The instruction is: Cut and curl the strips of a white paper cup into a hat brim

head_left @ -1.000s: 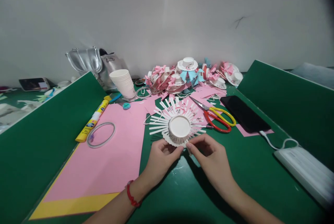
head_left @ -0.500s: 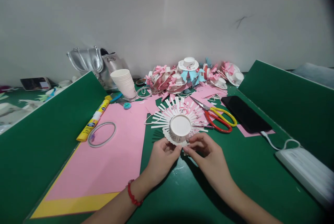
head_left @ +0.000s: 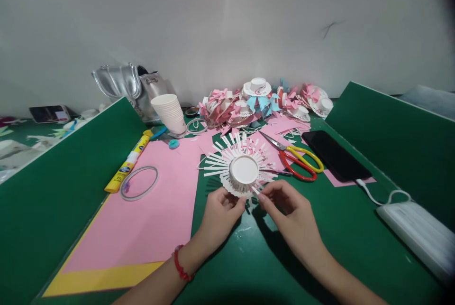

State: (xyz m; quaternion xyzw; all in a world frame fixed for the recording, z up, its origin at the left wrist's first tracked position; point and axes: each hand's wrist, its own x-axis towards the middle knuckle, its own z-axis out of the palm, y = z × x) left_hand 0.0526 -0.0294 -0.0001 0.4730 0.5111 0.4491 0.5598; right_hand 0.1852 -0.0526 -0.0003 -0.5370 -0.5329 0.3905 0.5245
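Note:
An upside-down white paper cup (head_left: 243, 170), its wall cut into strips that fan out like rays, rests on the green table (head_left: 341, 229). My left hand (head_left: 219, 215), with a red cord at the wrist, pinches the near edge of the cup's curled strips. My right hand (head_left: 284, 205) pinches one strip at the cup's near right side. Both hands have their fingers closed on the paper.
A pink sheet (head_left: 149, 205) over a yellow one lies at left with a tape ring (head_left: 138, 182) and a glue tube (head_left: 128, 163). Scissors (head_left: 296, 158), a phone (head_left: 334, 154) and a power bank (head_left: 417, 231) lie right. Stacked cups (head_left: 169, 113), a silver bag (head_left: 122, 84) and finished paper hats (head_left: 261, 101) stand behind.
The cup has been lifted and turned slightly between my hands. My right hand's fingers have shifted along the near strips, from the cup's front toward its right side.

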